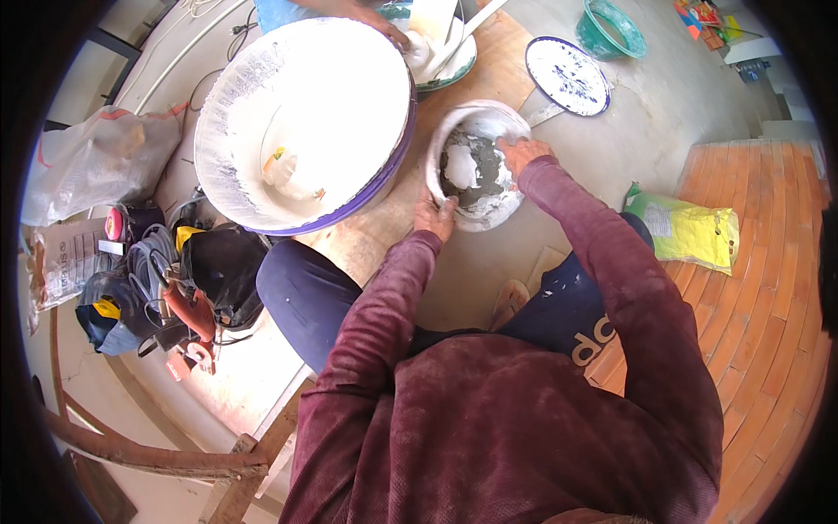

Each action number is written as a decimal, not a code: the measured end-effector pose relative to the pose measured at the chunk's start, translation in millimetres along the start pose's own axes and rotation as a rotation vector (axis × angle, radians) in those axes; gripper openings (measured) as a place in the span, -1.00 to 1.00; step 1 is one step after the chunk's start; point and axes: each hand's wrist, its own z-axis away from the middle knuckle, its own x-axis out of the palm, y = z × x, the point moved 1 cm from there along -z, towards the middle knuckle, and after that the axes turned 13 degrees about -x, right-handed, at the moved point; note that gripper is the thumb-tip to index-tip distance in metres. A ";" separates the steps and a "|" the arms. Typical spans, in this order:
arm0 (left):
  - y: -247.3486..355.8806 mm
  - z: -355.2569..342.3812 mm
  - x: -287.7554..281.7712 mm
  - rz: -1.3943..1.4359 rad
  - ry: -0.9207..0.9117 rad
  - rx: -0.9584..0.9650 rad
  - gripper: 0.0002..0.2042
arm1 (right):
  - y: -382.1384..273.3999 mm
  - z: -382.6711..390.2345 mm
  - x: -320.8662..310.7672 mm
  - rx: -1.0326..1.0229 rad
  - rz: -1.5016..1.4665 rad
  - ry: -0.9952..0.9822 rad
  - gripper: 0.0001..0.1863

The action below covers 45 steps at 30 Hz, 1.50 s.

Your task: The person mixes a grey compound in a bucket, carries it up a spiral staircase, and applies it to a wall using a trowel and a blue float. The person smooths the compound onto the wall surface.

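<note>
A whitish bowl (449, 131), its inside smeared with grey paste and a white lump (462, 166), is between my two hands. My left hand (435, 215) grips its near left rim, thumb up on the edge. On the bowl's right side, my right hand (524, 155) is closed over the rim, with fingertips reaching inside. To the left is a large white basin (301, 105) with a purple outer rim, tilted and coated in white residue; a small yellow-and-white scrap lies in it.
A co-worker's hand (390, 31) is by a green basin (467, 74) holding white pieces. A white-smeared round lid (567, 76) and a green bucket (609, 31) are at far right. A yellow-green bag (685, 229) lies on brick flooring; cables and tools (188, 306) crowd the left.
</note>
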 end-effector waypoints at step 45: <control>9.2 1.5 -7.1 0.194 -0.083 -0.351 -0.56 | -15.8 22.4 44.4 0.164 -0.302 0.154 -0.63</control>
